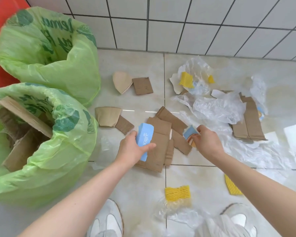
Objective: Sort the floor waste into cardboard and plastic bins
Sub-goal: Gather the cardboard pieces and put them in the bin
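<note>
My left hand (132, 148) grips a light blue carton piece (144, 137) with white lettering, held above brown cardboard pieces (161, 139) on the floor. My right hand (206, 142) pinches a small blue and orange carton scrap (190, 133) just right of that pile. Two bins lined with green bags stand at the left: the near bin (67, 144) holds several cardboard pieces, while the far bin (72, 53) shows only its liner inside. Clear plastic film (217, 108) lies crumpled to the right.
More cardboard scraps (142, 85) lie near the far bin and another cardboard piece (249, 124) sits at the right. Yellow foam nets (177, 193) lie by my white shoes (108, 219). A tiled wall (195, 23) closes the back. A red object (0, 14) stands behind the bins.
</note>
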The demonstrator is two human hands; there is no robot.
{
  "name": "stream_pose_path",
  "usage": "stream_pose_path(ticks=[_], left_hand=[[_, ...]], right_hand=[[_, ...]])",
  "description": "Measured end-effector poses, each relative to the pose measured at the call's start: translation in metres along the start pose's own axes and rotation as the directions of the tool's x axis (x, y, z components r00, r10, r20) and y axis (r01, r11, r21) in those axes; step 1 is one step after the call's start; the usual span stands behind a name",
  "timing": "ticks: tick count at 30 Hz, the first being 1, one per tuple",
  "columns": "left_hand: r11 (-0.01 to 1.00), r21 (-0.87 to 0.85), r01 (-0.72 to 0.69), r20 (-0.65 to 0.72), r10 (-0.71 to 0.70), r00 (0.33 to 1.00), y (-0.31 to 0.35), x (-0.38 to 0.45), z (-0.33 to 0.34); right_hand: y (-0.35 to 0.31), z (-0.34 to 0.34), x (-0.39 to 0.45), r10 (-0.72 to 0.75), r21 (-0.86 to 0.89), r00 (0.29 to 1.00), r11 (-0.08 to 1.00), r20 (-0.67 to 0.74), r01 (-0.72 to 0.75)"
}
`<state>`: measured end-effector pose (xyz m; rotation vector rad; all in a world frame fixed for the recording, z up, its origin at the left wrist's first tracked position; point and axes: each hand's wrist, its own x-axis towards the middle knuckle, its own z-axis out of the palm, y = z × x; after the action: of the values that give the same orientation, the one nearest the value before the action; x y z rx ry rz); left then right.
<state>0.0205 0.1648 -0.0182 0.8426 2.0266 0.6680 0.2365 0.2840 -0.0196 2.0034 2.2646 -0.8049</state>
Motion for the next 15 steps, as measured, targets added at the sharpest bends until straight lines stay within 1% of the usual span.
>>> stream_pose_path(ticks=[1, 3, 6, 8, 11, 13, 15], left_hand=[[1.0, 0.001, 0.003, 0.048, -0.003, 0.999, 0.0, -0.002, 0.002], [1.0, 0.004, 0.003, 0.089, -0.003, 0.996, -0.001, -0.005, 0.004], [1.0, 0.007, 0.014, 0.11, -0.015, 0.994, 0.001, -0.006, 0.007], [0.999, 0.047, -0.004, 0.111, -0.001, 0.994, 0.004, -0.003, 0.01], [0.989, 0.145, -0.032, 0.079, 0.02, 0.997, 0.008, 0.005, 0.017], [0.988, 0.152, 0.004, 0.101, -0.02, 0.995, 0.009, 0.009, 0.024], [0.972, 0.235, 0.014, 0.123, -0.044, 0.991, 0.008, 0.01, 0.031]], right_hand=[[0.002, 0.0, -0.003, 0.01, 0.057, 1.0, 0.998, 0.009, -0.01], [0.005, 0.0, -0.004, 0.004, 0.133, 0.998, 0.991, 0.063, -0.013], [0.003, 0.004, 0.0, -0.053, 0.075, 0.986, 0.996, 0.157, 0.042], [-0.002, 0.007, 0.007, -0.066, 0.053, 0.982, 0.997, 0.179, 0.057], [-0.013, 0.008, 0.019, -0.063, 0.022, 0.984, 0.998, 0.165, 0.06], [-0.017, 0.01, 0.026, -0.084, -0.029, 0.987, 0.996, 0.138, 0.089], [-0.019, 0.013, 0.029, -0.113, -0.068, 0.986, 0.99, 0.125, 0.122]])
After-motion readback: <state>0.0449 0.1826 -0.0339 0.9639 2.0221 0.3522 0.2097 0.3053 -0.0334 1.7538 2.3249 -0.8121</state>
